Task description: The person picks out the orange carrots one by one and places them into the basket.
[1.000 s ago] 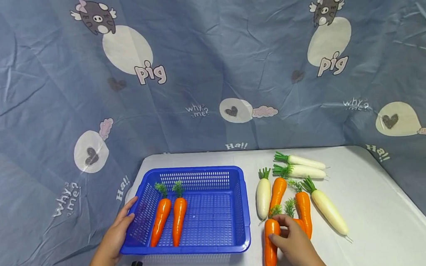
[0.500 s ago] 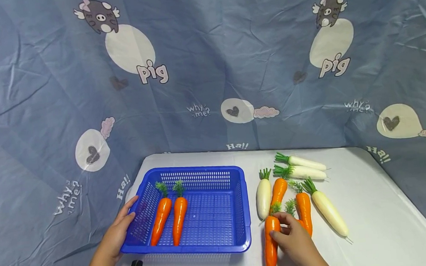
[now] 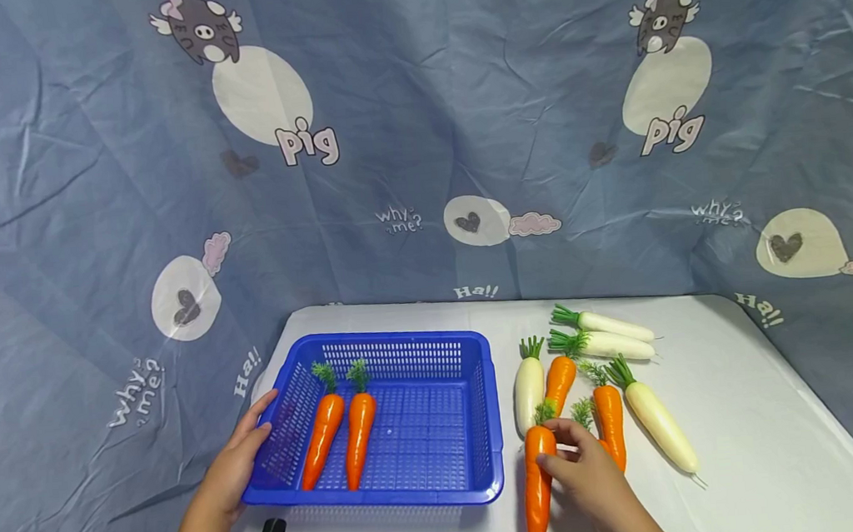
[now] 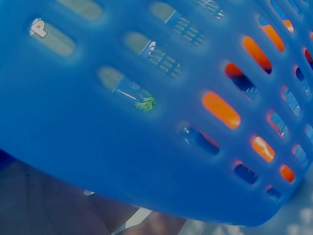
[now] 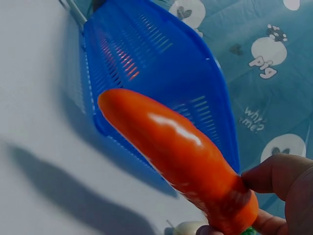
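My right hand (image 3: 589, 470) pinches an orange carrot (image 3: 539, 495) near its leafy top, thumb on one side and fingers on the other. In the right wrist view the carrot (image 5: 171, 152) slants across the basket, its shadow falling on the white table. At the left end of a blue plastic basket (image 3: 385, 503), my left hand (image 3: 235, 469) holds the rim. Two carrots (image 3: 323, 441) lie side by side inside the basket, green tops toward the back. Through the slots in the left wrist view, carrot orange (image 4: 221, 109) shows behind the basket wall.
Right of the basket lie a white radish (image 3: 530, 391), an orange carrot (image 3: 559, 381) and another carrot (image 3: 610, 427). Farther right is a long white radish (image 3: 661, 427); two more radishes (image 3: 616, 343) lie behind. A blue patterned cloth (image 3: 401, 134) hangs behind the table (image 3: 768, 406).
The carrot in my right hand has come up slightly and moved a little toward the back. My left hand stays on the basket, and the two carrots inside have not moved.
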Demonstrator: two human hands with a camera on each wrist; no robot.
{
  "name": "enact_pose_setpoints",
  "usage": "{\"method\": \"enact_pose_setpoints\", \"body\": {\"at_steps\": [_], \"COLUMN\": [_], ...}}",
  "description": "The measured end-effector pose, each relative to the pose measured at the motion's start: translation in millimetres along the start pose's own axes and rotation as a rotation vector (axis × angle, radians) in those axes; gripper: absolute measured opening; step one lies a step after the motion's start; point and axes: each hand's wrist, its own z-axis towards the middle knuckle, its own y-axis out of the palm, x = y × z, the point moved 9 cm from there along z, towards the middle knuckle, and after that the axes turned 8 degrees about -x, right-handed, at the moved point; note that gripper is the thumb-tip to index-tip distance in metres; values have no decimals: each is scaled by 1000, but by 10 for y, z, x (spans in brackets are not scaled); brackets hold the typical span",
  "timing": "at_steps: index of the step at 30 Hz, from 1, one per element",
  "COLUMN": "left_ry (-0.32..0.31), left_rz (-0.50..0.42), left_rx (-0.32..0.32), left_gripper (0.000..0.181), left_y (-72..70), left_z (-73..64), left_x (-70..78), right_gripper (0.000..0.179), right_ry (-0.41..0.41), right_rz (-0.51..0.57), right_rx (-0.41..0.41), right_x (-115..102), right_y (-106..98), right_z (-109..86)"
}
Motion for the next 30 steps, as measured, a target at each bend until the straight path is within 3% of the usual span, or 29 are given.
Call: {"method": "enact_pose_setpoints", "body": {"at_steps": [8, 20, 30], "left_ry": [15, 2, 11], "left_rz": [-7, -12, -13], "left_rx": [-2, -3, -4], "left_gripper": [57, 57, 57], "left_y": [-3, -6, 2], "left_z": [-5, -20, -4], "left_x": [12, 8, 5], "right_gripper": [50, 51, 49], "right_ry": [-14, -71, -97], "right_rz": [52, 13, 132], "right_rx": [-19, -23, -38], "right_x": [-102, -327, -398], "right_y": [6, 51, 139], "right_z": [25, 29, 14]}}
